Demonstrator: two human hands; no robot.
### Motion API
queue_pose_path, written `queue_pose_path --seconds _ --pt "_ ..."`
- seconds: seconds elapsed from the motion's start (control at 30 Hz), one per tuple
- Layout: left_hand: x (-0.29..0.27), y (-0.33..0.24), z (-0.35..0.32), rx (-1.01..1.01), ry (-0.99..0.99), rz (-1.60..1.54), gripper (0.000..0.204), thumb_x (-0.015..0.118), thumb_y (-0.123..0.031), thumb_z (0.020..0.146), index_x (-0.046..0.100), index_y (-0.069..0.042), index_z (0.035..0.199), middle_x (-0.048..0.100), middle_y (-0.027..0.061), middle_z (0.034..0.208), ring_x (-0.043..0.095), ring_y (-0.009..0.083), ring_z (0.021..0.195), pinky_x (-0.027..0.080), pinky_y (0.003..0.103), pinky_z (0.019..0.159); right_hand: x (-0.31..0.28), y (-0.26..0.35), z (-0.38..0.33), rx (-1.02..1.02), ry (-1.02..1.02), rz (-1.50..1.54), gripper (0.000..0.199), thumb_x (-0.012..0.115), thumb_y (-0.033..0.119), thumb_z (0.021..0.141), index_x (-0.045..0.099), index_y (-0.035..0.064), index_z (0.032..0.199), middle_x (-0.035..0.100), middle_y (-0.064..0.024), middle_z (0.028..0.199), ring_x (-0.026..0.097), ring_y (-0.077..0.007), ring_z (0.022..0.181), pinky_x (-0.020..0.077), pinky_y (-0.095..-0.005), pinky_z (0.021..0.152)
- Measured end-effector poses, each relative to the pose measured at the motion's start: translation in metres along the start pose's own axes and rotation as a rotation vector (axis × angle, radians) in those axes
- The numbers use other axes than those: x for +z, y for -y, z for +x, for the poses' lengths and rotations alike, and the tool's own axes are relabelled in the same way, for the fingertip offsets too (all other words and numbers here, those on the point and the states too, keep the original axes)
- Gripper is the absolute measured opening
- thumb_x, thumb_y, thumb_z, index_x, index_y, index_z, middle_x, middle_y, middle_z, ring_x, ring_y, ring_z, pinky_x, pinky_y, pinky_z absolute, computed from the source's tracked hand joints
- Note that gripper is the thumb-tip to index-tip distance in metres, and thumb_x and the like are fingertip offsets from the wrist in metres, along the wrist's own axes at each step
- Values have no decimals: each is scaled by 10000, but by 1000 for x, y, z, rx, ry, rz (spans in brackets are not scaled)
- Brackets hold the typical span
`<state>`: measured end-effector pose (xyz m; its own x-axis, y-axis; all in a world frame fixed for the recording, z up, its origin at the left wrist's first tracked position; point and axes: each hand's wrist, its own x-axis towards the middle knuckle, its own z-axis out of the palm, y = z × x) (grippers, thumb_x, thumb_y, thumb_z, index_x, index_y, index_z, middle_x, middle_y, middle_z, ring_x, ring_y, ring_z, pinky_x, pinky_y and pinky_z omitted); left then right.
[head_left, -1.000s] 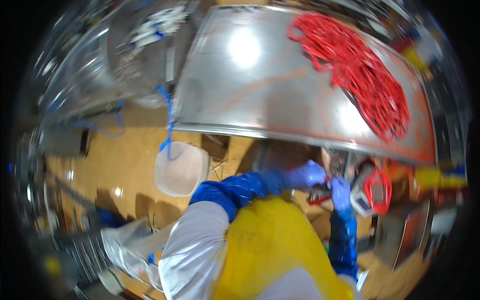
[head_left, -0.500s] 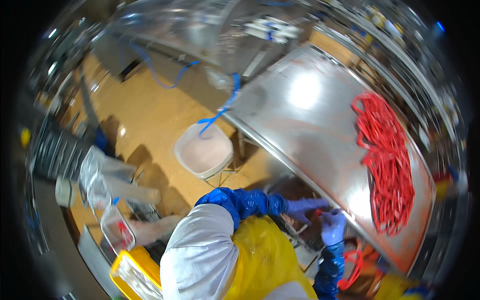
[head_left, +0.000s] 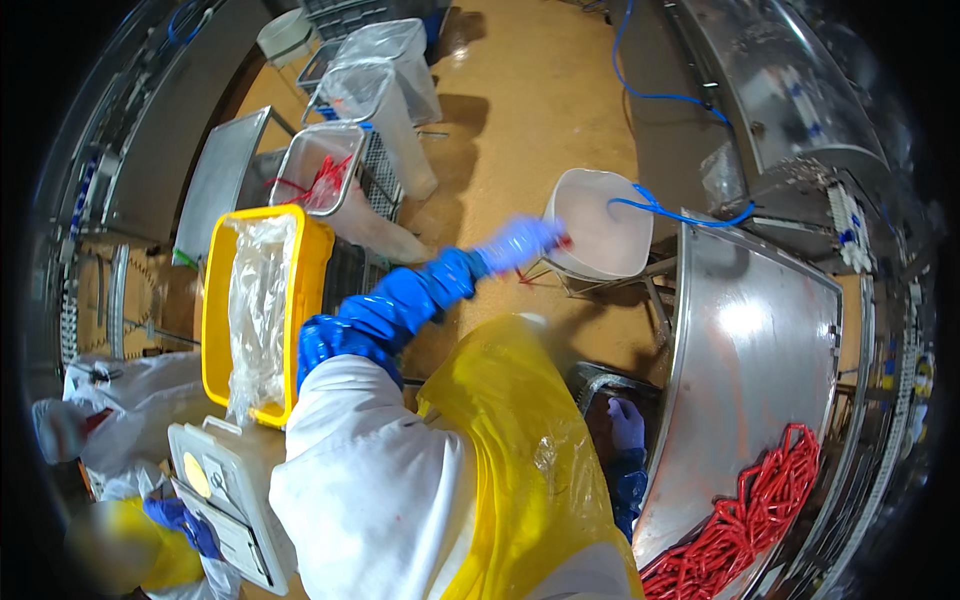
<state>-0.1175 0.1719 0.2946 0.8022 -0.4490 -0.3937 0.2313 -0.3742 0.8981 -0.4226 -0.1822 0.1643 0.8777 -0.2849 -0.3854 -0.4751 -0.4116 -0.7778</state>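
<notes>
My left hand, in a violet glove and blue sleeve cover, reaches forward over the floor, left of a white tub. Motion blurs it, but its fingers look closed, with red strips showing at and below them. My right hand, gloved alike, is low beside the metal table, at a dark crate. Its fingers are curled; whatever they may hold is hidden. A heap of glossy red, sausage-like strands lies on the metal table to the right.
A yellow bin with a clear liner stands left; behind it is a bag-lined bin holding red strands. More lined bins stand beyond. A blue hose runs into the tub. At lower left, another person's blue-gloved hand is by a clipboard.
The view has swung left. My left hand has left my right hand by the table edge and stretched out forward and left with red strips. My right hand stays near the table edge.
</notes>
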Motion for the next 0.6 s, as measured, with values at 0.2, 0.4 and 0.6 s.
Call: queue_pose_path --seconds 0.2,0.4,0.6 --pt "-218 -37 -73 536 -995 -251 186 658 -229 918 709 -70 836 671 51 735 650 127 677 485 276 478 -12 -35 -7 264 176 -35 302 654 249 921 695 -28 1036 663 -47 826 584 -112 742 473 -279 678" --pt "-415 110 -106 -41 -1225 691 532 616 -513 884 704 -19 1061 715 219 939 687 381 878 536 421 755 -32 -136 14 335 80 32 254 655 243 914 712 8 993 660 -30 783 578 -128 649 463 -315 578" --pt "-243 324 8 -124 -789 1024 412 662 -394 870 612 -6 1002 663 234 884 653 382 816 532 443 670 -11 -178 -14 249 131 -171 309 646 298 938 705 11 1034 683 -93 810 626 -167 706 508 -346 637"
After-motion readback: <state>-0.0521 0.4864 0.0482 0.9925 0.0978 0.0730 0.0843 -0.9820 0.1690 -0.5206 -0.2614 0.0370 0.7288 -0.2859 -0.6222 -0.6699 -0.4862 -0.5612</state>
